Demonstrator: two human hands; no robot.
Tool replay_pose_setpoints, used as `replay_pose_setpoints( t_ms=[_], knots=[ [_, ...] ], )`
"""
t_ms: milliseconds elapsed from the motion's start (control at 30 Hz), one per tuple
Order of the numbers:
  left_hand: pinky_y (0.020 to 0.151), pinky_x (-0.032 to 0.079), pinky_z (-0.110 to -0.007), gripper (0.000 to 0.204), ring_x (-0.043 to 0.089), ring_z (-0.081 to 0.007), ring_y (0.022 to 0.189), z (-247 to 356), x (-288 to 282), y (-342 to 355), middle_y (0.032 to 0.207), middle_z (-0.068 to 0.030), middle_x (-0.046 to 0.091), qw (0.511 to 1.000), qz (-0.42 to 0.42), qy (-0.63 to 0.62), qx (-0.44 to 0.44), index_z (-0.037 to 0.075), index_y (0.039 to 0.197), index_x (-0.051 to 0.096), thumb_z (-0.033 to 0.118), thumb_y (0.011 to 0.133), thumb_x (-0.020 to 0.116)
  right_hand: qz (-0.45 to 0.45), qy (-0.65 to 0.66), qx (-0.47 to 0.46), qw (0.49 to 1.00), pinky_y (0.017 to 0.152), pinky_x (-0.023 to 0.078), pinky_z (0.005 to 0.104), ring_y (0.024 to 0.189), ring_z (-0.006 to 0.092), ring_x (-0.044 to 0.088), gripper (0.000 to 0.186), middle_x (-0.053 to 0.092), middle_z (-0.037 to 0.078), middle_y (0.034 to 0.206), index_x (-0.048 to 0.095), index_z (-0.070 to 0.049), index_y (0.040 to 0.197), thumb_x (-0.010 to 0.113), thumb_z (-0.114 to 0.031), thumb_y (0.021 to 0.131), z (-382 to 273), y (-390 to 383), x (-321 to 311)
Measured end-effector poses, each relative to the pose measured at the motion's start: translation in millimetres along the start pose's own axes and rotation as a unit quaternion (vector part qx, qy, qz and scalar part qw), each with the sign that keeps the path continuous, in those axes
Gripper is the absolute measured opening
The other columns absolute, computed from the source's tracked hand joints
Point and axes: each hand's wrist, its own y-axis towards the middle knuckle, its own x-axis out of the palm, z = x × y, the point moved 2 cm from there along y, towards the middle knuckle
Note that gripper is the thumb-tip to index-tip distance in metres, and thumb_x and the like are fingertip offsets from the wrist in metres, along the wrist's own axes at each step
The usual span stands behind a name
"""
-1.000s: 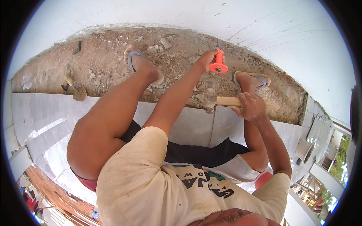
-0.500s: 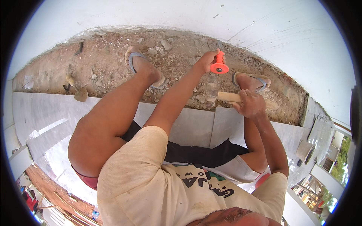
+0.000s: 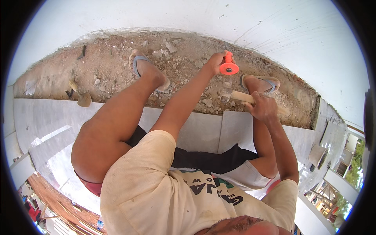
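My left hand (image 3: 217,62) is closed round a chisel with a red grip and round guard (image 3: 229,68); its metal tip reaches the base of the white wall (image 3: 274,21). My right hand (image 3: 263,106) grips the wooden handle of a hammer (image 3: 226,93), whose blurred metal head is just below the chisel's guard, apart from it. Both hands are over a strip of broken rubble and soil (image 3: 109,66) along the wall, between my two sandalled feet.
A trowel (image 3: 84,98) lies on the left of the rubble, near small dark pieces (image 3: 81,52). Pale grey tiles (image 3: 51,121) border the strip. A bucket-like container (image 3: 315,156) sits at the right. Outdoor clutter and greenery show at both rims.
The hammer head has risen slightly and shifted right toward the chisel, its handle now slanting more. My left hand and chisel have stayed nearly still.
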Motion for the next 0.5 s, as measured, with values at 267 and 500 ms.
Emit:
replay_pose_setpoints(
  t_ms=[267, 500],
  knots=[
    [0.068, 0.050, -0.039, 0.031, 0.056, -0.0242, 0.071, -2.9, 8.7, -22.9, 0.081, -0.0114, 0.056, 0.998, 0.005, 0.058, 0.020, 0.000, 0.101, 0.047, 0.029, 0.097, 0.036, 0.052, 0.074, -0.059, 0.994, 0.057, 0.049, 0.0386, 0.066, 0.0287, 0.062, 0.040, 0.060, 0.009, 0.072, 0.057, -0.007, 0.083, 0.075, -0.038, 0.064, -26.4, -22.7, -4.1],
    [0.066, 0.049, -0.039, 0.031, 0.056, -0.0234, 0.070, 10.4, 0.5, -24.0, 0.080, -0.0107, 0.057, 0.998, 0.001, 0.060, -0.011, 0.002, 0.101, 0.047, 0.030, 0.097, 0.037, 0.110, 0.080, -0.065, 0.989, 0.055, 0.048, 0.0368, 0.063, 0.0277, 0.061, 0.041, 0.058, 0.008, 0.070, 0.058, -0.007, 0.082, 0.076, -0.039, 0.063, -31.4, -21.3, -15.1]
  ],
)
